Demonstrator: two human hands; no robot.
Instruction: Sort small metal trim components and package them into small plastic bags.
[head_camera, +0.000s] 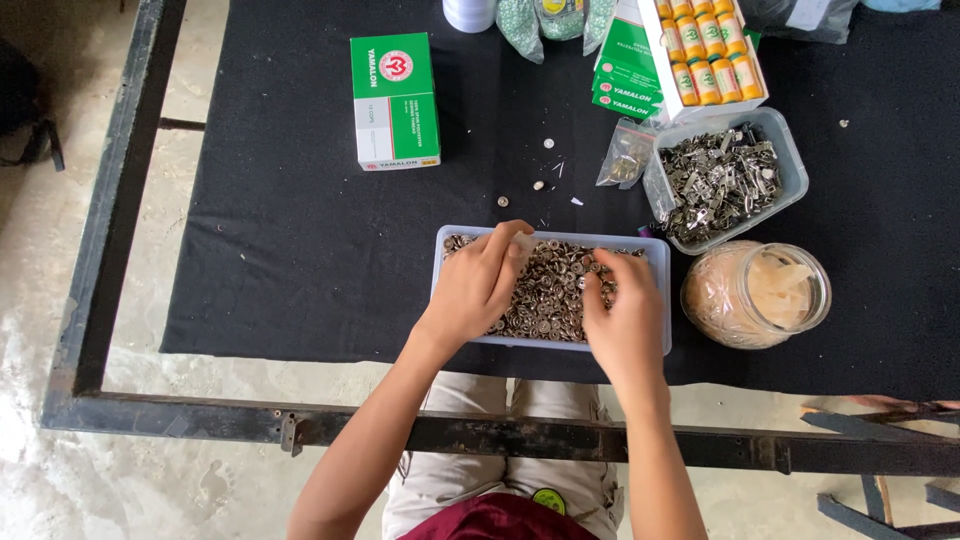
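Note:
A pale plastic tray (655, 258) full of small round metal buttons (550, 290) sits on a black cloth near its front edge. My left hand (480, 285) rests over the tray's left half, fingers pinched on a small pale piece near the far rim. My right hand (622, 310) lies over the right half, fingertips pinching among the buttons. Whether it holds one is hidden by the fingers.
A second plastic tub (795, 170) of metal clips stands behind to the right, a clear jar (755, 295) beside the tray. A green-and-white box (395, 100), an open box of thread spools (705, 55), small bags and loose buttons (540, 185) lie further back. A metal frame (300, 430) runs along the front.

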